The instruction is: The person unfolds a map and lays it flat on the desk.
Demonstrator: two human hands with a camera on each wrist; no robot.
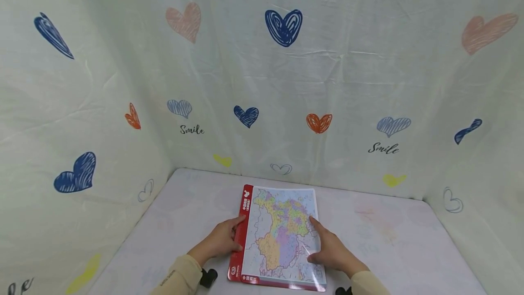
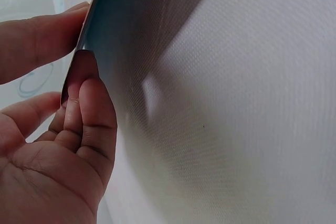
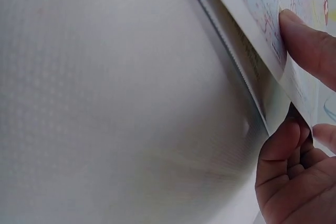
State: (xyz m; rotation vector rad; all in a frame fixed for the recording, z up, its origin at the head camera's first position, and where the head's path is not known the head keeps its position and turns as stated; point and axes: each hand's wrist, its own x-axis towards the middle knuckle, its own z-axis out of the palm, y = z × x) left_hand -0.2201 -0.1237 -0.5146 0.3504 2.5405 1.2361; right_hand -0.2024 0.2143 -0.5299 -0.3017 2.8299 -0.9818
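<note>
A colourful map sheet [image 1: 268, 222] with a red strip down its left side lies on the table, its print turned sideways. My left hand [image 1: 221, 239] grips the red left edge; in the left wrist view, the thumb and curled fingers [image 2: 97, 106] take this edge from both sides. At the right edge my right hand [image 1: 333, 250] holds on, thumb over the printed face. The right wrist view shows its other fingers [image 3: 281, 142] tucked beneath the map's rim. Below the map there, a second thin layer [image 3: 231, 51] shows a finely toothed edge.
The table [image 1: 380, 231] has a pale cloth with faint prints. A white curtain [image 1: 344, 72] with hearts and "Smile" lettering hangs behind it and on both sides. Dark wrist-worn pieces [image 1: 209, 277] sit by both sleeves.
</note>
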